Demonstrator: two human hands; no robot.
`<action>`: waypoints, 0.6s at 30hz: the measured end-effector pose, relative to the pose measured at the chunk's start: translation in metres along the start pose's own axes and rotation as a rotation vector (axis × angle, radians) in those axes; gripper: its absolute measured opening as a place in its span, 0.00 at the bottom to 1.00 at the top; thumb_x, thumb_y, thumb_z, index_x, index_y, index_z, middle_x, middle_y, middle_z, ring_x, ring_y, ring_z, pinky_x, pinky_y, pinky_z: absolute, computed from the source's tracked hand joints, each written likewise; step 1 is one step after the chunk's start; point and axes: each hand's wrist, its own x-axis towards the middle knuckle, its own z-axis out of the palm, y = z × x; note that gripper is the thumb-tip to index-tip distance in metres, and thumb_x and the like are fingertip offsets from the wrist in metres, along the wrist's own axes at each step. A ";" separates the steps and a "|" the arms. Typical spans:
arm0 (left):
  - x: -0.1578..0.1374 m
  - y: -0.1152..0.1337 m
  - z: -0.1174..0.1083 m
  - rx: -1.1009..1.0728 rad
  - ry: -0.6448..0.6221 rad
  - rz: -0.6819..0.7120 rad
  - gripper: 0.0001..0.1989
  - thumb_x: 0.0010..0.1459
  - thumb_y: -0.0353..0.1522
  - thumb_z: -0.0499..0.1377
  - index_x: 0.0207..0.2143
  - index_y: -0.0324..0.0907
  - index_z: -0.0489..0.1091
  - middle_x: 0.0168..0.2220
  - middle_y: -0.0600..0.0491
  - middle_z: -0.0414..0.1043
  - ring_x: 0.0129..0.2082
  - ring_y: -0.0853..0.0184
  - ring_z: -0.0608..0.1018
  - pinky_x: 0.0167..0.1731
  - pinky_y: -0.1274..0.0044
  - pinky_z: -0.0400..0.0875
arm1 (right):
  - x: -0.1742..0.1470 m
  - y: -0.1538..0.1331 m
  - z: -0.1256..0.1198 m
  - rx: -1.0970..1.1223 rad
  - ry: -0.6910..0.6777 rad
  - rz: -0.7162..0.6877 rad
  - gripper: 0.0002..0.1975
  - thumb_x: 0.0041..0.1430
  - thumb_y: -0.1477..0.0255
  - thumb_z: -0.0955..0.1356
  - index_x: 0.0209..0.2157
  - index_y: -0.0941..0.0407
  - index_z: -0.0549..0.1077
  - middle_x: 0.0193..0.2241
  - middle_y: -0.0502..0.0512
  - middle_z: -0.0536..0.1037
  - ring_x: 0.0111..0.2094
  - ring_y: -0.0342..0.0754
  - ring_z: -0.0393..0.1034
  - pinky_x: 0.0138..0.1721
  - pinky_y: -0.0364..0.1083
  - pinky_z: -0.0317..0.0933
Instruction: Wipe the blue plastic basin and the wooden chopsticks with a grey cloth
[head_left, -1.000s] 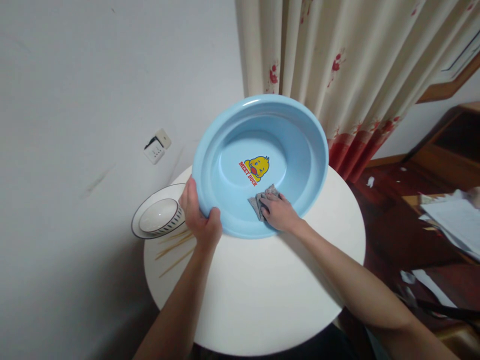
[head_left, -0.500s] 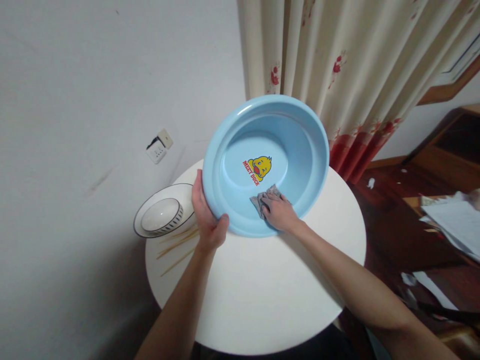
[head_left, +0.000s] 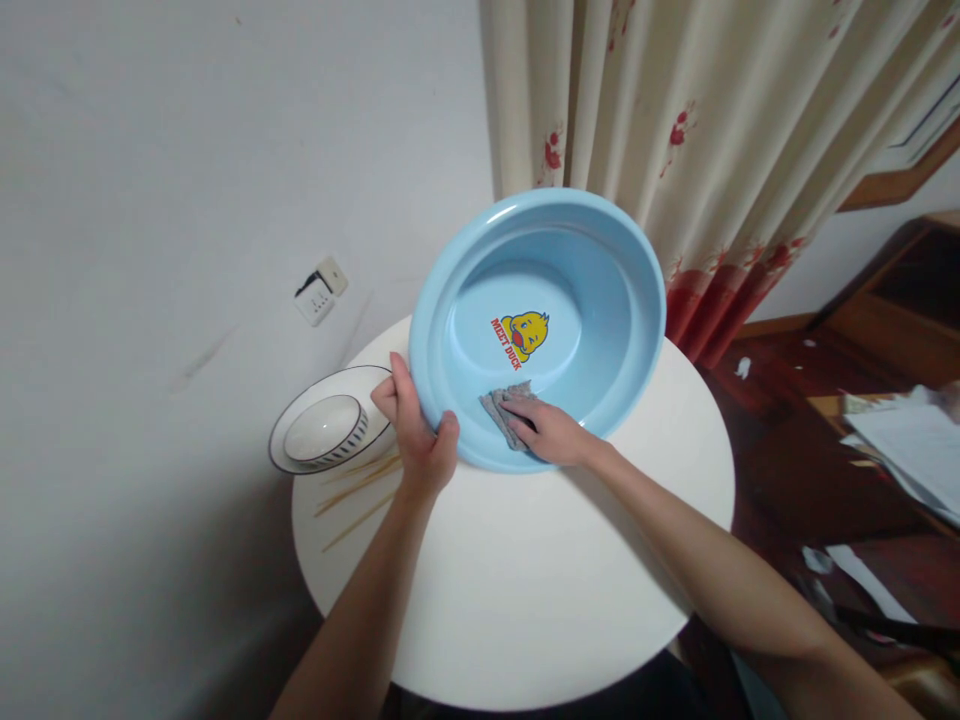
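Note:
A light blue plastic basin (head_left: pixel 622 300), with a yellow duck picture and red lettering on its bottom, is tilted toward me above the round white table (head_left: pixel 525 580). My left hand (head_left: pixel 421 430) grips the basin's lower left rim, thumb on the near side and the other fingers behind. Inside the basin, my right hand (head_left: pixel 551 430) presses a grey cloth (head_left: pixel 504 410) against the lower inner wall, below the duck picture. The right fingers are closed on the cloth.
Left on the table, a small bowl (head_left: pixel 319 425) sits in a larger dark-rimmed white dish (head_left: pixel 281 440). Several chopsticks (head_left: pixel 360 495) lie beside them. A wall with a socket (head_left: pixel 315 300) borders the left, a curtain (head_left: pixel 675 180) the back. Papers (head_left: pixel 907 450) lie at right.
My right hand has slid the cloth left along the basin's inner wall. The left fingers have shifted on the rim, and the basin appears slightly further right.

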 end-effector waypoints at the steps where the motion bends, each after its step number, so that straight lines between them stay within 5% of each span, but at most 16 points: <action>1: -0.001 0.001 0.000 0.001 0.009 -0.002 0.52 0.55 0.52 0.61 0.75 0.40 0.48 0.54 0.45 0.57 0.58 0.51 0.66 0.67 0.59 0.58 | 0.000 0.000 0.001 0.010 0.000 -0.001 0.25 0.74 0.66 0.59 0.68 0.55 0.66 0.68 0.57 0.69 0.68 0.52 0.63 0.67 0.52 0.58; 9: -0.003 0.005 0.001 0.037 0.098 -0.030 0.49 0.54 0.48 0.60 0.74 0.39 0.50 0.53 0.44 0.59 0.55 0.53 0.67 0.62 0.61 0.63 | -0.001 -0.002 0.003 -0.034 0.001 0.007 0.25 0.75 0.65 0.58 0.67 0.58 0.67 0.67 0.59 0.70 0.68 0.52 0.63 0.69 0.51 0.55; 18: 0.003 -0.003 0.004 -0.021 0.200 -0.003 0.45 0.49 0.38 0.61 0.70 0.39 0.57 0.54 0.43 0.64 0.54 0.56 0.72 0.51 0.68 0.73 | -0.006 0.007 -0.015 -0.318 -0.045 0.192 0.21 0.74 0.66 0.61 0.62 0.55 0.71 0.65 0.61 0.72 0.67 0.54 0.63 0.69 0.56 0.51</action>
